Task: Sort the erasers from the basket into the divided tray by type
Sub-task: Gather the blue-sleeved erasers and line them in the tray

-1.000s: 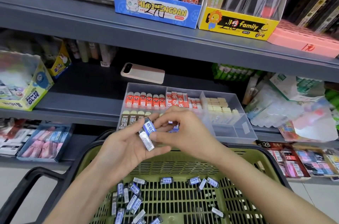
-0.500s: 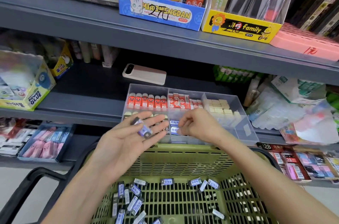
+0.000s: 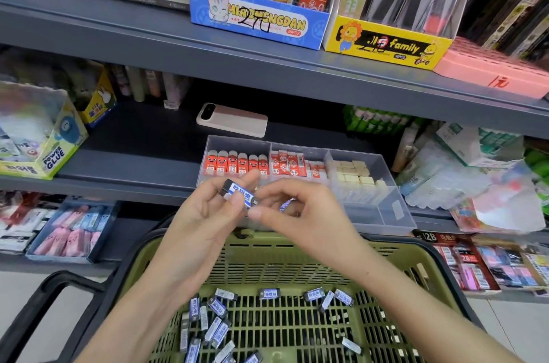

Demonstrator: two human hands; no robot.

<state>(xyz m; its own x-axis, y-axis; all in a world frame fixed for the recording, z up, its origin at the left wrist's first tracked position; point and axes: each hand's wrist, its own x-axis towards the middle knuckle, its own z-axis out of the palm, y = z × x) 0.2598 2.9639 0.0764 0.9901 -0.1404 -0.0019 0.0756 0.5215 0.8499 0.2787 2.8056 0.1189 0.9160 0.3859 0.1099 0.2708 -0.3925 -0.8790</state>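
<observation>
My left hand (image 3: 202, 223) holds a blue-and-white sleeved eraser (image 3: 237, 194) above the green basket's (image 3: 439, 267) far rim, thumb laid across it. My right hand (image 3: 300, 214) meets it from the right, its thumb and forefinger pinching the eraser's right end. Several more blue erasers (image 3: 214, 321) lie on the basket floor. Behind the hands, the clear divided tray (image 3: 401, 214) sits on the shelf edge. It holds red-sleeved erasers (image 3: 234, 163) at back left, red-and-white ones (image 3: 288, 165) in the middle and cream ones (image 3: 353, 175) on the right. My hands hide most of its front compartments.
A phone (image 3: 231, 120) lies on the shelf behind the tray. A glue box (image 3: 44, 136) stands at the left and loose plastic packets (image 3: 475, 178) at the right. A blue tray of pink erasers (image 3: 71, 232) is on the lower shelf. The basket's black handle (image 3: 44, 303) juts out left.
My right hand put an eraser in the tray's front compartment, then came back to my left hand. My left hand has raised its eraser slightly and now grips it with the thumb.
</observation>
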